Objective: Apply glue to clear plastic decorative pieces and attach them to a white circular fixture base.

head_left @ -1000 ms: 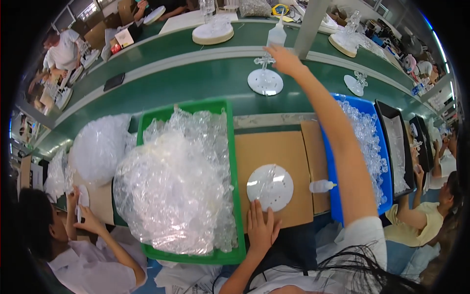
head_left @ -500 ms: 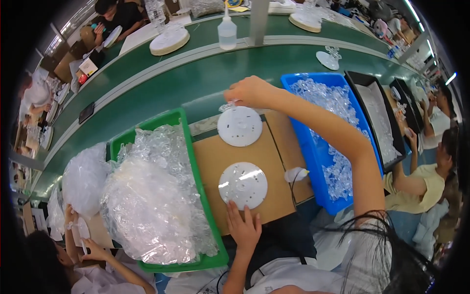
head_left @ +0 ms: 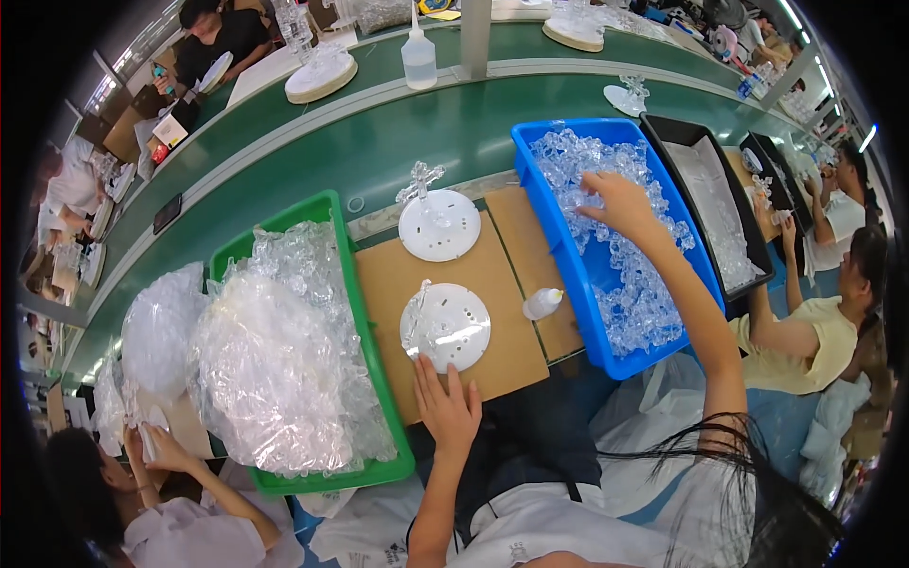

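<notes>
My left hand (head_left: pixel 447 407) lies with fingers stretched out against the near edge of a white round plate (head_left: pixel 462 327) that has small holes. A clear plastic piece (head_left: pixel 418 322) rests on the left part of this plate. Beyond it is a second white plate (head_left: pixel 445 232), with a branched clear plastic piece (head_left: pixel 419 178) standing at its far left edge. My right hand (head_left: pixel 617 204) is over the blue bin (head_left: pixel 595 333), among many small clear plastic parts (head_left: pixel 639 317). Its thumb and fingers are apart, and nothing shows between them.
A brown cardboard sheet (head_left: pixel 511 348) lies under the plates, with a small white bottle (head_left: pixel 543 304) on it. Left stands a green bin (head_left: pixel 371 379) heaped with clear-bagged parts; right, a black tray (head_left: pixel 757 270). A squeeze bottle (head_left: pixel 418 62) stands beyond. Co-workers sit on both sides.
My right hand has left the far plate's edge and moved right to the blue bin. The clear piece it covered now shows. My left hand stays by the near plate; the whole view has shifted slightly.
</notes>
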`<action>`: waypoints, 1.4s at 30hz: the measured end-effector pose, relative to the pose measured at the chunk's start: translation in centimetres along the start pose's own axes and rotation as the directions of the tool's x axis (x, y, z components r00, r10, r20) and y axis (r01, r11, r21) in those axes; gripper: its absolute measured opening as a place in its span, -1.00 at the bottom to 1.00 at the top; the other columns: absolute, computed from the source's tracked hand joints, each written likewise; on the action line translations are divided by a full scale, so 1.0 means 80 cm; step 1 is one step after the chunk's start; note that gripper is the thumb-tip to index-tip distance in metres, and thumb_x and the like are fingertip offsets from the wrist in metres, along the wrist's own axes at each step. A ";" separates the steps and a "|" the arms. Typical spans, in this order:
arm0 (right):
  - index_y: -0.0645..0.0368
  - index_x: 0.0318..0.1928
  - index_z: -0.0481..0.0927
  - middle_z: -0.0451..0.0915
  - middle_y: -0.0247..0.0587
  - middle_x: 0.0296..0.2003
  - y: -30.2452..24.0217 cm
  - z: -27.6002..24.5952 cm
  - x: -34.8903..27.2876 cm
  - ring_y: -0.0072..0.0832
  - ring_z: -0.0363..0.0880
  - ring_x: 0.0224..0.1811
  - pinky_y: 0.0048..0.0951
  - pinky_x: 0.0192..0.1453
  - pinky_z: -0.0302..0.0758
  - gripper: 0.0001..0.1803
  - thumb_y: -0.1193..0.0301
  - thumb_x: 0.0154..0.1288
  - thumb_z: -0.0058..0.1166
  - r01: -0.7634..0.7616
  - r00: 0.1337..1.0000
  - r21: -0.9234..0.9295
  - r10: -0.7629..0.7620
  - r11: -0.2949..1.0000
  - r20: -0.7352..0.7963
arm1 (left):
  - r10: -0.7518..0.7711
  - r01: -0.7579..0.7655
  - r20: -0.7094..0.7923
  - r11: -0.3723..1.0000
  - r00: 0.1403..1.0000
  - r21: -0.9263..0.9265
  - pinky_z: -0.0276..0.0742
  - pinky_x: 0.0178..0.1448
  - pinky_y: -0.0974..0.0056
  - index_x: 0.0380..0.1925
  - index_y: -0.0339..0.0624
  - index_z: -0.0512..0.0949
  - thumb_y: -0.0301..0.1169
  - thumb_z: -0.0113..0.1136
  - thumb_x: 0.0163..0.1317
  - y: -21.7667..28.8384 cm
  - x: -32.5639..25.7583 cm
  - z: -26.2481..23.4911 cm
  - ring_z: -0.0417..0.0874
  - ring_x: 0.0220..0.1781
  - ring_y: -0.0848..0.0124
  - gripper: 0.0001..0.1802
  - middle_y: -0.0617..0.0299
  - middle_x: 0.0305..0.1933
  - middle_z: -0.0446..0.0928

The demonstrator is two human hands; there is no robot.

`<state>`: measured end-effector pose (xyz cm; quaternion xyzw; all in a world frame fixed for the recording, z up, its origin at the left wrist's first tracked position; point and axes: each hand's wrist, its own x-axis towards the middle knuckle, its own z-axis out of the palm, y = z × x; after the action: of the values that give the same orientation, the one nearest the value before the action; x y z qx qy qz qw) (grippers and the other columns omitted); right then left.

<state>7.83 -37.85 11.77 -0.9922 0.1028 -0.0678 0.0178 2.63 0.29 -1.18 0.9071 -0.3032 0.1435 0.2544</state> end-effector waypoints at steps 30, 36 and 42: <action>0.24 -0.17 0.61 0.62 -0.22 -0.28 -0.269 0.100 -0.157 -0.50 0.59 -0.26 -0.54 -0.16 0.50 -0.73 0.46 0.09 0.29 -0.146 0.926 0.886 0.375 0.439 -0.033 | -0.033 0.036 0.037 0.996 0.999 -0.081 0.10 0.37 -0.14 0.14 -0.30 0.26 -0.30 0.15 0.18 0.006 0.003 0.000 0.11 0.41 -0.20 -0.44 -0.34 0.38 0.05; 0.16 -0.16 0.63 0.59 -0.22 -0.30 -0.285 0.104 -0.143 -0.50 0.45 -0.42 -0.54 -0.35 0.38 -0.72 0.43 0.07 0.30 -0.198 0.928 0.892 0.371 0.407 0.037 | -0.042 0.042 0.006 0.996 0.999 -0.083 0.13 0.37 -0.13 0.14 -0.34 0.21 -0.26 0.12 0.23 -0.002 -0.003 0.000 0.13 0.40 -0.20 -0.43 -0.36 0.36 0.08; 0.20 -0.18 0.57 0.57 -0.17 -0.32 -0.288 0.098 -0.144 -0.42 0.53 -0.36 -0.50 -0.38 0.43 -0.74 0.46 0.10 0.26 -0.183 0.926 0.872 0.378 0.454 -0.002 | -0.046 0.048 0.021 0.996 0.999 -0.081 0.13 0.37 -0.13 0.18 -0.32 0.19 -0.27 0.13 0.22 0.000 -0.001 -0.004 0.14 0.40 -0.20 -0.40 -0.36 0.36 0.09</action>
<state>2.39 -12.79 3.60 -0.8080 0.2196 -0.2026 0.5077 2.52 0.53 -0.98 0.9042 -0.2898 0.1162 0.2914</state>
